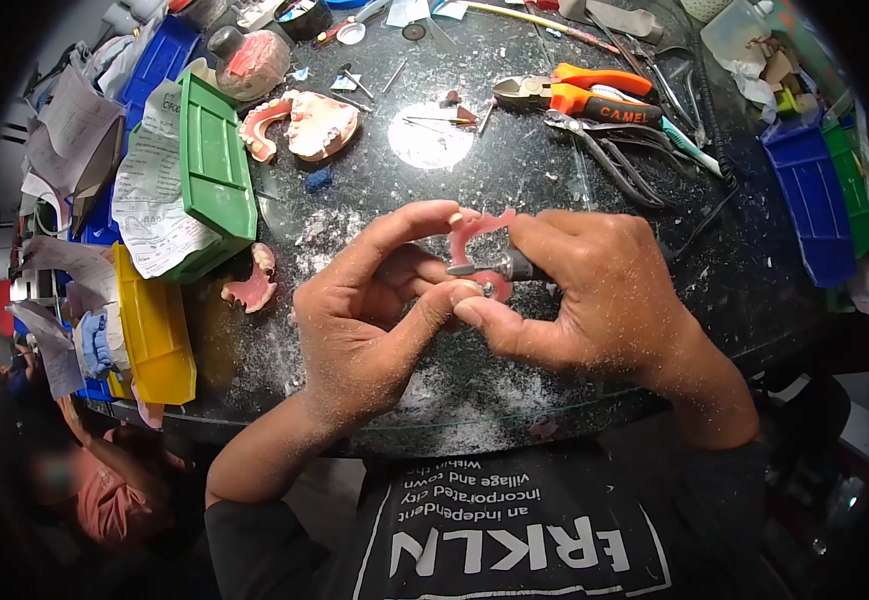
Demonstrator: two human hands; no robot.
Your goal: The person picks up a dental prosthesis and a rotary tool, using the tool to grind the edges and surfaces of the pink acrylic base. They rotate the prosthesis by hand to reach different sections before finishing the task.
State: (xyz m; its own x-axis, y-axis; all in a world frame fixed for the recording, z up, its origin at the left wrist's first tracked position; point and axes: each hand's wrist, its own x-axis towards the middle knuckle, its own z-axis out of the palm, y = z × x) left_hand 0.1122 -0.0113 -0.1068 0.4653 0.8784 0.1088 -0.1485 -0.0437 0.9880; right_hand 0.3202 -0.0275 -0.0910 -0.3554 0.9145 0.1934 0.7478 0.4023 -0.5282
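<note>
Pinched between the fingertips of my left hand (374, 310) is a pink denture plate (469, 232), curved, with a small tooth at its upper end. My right hand (594, 290) is closed round a rotary handpiece (516, 265); its grey burr (462, 269) points left and lies over or against the inner part of the plate. The right thumb meets the left thumb at the plate's lower end. Pale dust coats both hands. Fingers hide part of the plate and most of the handpiece.
Dust covers the dark table (434, 390). Green (216, 170) and yellow (154, 325) bins stand left, near another denture (251, 283) and a dental cast (322, 125). Orange-handled pliers (594, 95) lie behind my right hand; a blue bin (809, 200) is at right. Another person (119, 480) is lower left.
</note>
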